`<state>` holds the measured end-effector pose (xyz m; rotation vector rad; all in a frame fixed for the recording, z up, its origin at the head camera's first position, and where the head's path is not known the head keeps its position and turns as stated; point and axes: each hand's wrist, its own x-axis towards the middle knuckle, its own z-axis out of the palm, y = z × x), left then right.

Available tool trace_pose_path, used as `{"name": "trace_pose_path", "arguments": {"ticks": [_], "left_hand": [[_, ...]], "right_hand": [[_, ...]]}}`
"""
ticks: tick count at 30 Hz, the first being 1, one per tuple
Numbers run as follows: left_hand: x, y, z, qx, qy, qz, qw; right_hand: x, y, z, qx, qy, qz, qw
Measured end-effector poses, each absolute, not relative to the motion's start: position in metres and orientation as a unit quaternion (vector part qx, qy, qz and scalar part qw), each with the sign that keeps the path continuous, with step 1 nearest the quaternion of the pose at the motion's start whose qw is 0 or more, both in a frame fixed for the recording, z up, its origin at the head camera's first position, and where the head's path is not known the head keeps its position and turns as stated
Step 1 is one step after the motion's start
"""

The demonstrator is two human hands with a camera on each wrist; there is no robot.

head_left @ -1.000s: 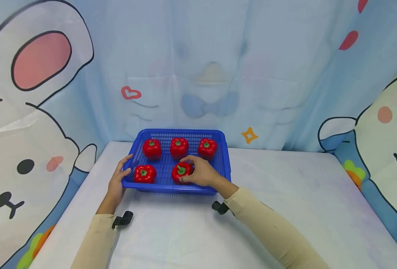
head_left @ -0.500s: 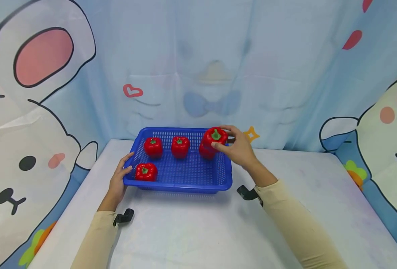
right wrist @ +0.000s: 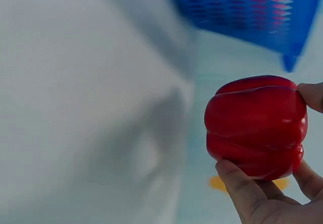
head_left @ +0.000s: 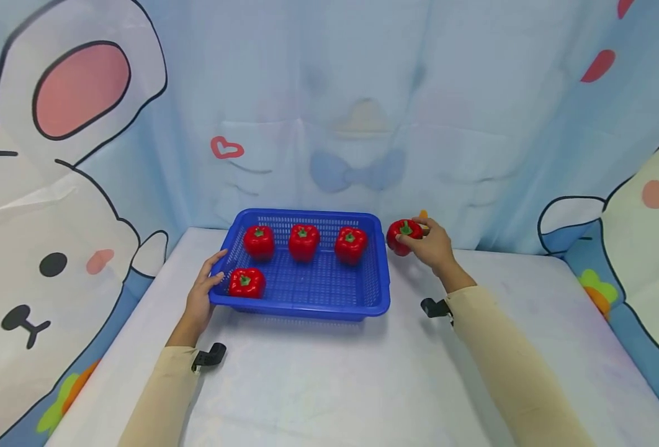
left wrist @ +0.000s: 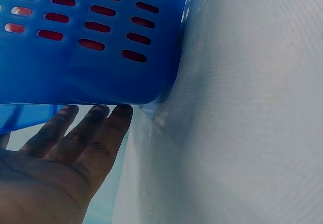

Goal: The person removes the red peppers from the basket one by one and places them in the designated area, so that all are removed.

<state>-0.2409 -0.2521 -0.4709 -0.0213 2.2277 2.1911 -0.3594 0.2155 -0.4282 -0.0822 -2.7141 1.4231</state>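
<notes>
A blue plastic basket (head_left: 307, 307) with slotted walls stands on the table and has several red bell peppers in it. Three of them, including the back right bell pepper (head_left: 351, 245), line its far side; another bell pepper (head_left: 247, 283) sits front left. At the basket's left rim, my left hand (head_left: 200, 304) holds on, its straight fingers (left wrist: 103, 148) against the wall. Just outside the right rim, my right hand (head_left: 432, 248) grips a red bell pepper (right wrist: 257, 128) between thumb and fingers. Its green stem points up in the head view, and it hangs above the tabletop.
A white cloth covers the table (head_left: 318, 385). Close behind the basket hangs a light blue curtain (head_left: 352, 93) printed with cartoon animals. The basket's right wall stands beside the held pepper.
My right hand has lifted the front middle bell pepper out of the basket and carried it over the right rim to the outside. The left hand stays at the left rim.
</notes>
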Motion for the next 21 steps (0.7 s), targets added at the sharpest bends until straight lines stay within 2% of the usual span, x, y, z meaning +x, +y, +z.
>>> {"name": "trace_pose_path", "arguments": {"ticks": [8, 21], "left_hand": [[-0.243, -0.252, -0.471, -0.002, 0.714, 0.700, 0.004], [-0.246, -0.254, -0.473, 0.006, 0.709, 0.706, -0.001]], "right_hand": [[-0.370, 0.216, -0.459, -0.054, -0.887, 0.458, -0.001], [-0.374, 0.215, -0.450, -0.041, -0.909, 0.412, -0.036]]}}
